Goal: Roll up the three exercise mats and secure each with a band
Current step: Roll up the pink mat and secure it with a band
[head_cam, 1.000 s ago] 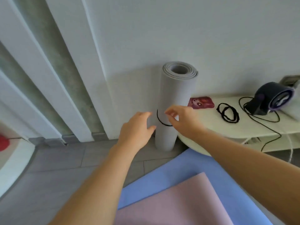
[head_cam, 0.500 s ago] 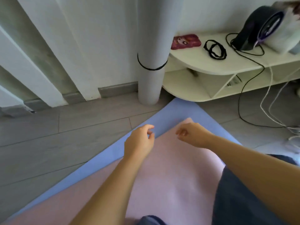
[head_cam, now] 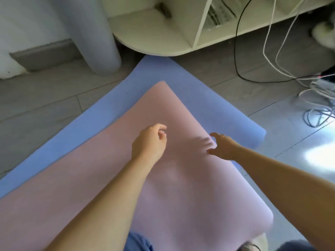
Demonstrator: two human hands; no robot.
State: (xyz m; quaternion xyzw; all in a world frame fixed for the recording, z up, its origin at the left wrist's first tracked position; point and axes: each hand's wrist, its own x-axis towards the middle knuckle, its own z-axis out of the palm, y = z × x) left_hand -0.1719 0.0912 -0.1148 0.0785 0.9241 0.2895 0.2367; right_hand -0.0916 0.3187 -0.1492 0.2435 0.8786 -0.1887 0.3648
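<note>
Both hands (head_cam: 184,144) empty above pink mat (head_cam: 181,187), blue mat (head_cam: 126,91) beneath

Both hands (head_cam: 149,143) (head_cam: 222,148) hover empty above pink mat (head_cam: 181,187) lying on blue mat (head_cam: 126,91)

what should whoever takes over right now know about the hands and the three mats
Left hand: loosely curled, empty, over the pink mat.
Right hand: fingers spread, empty, near that mat's right edge.
The pink mat lies unrolled on the blue mat, also unrolled.
Done: grey mat rolled, standing by the wall; its band is out of view.
Left: roll and band pink, then blue.
</note>
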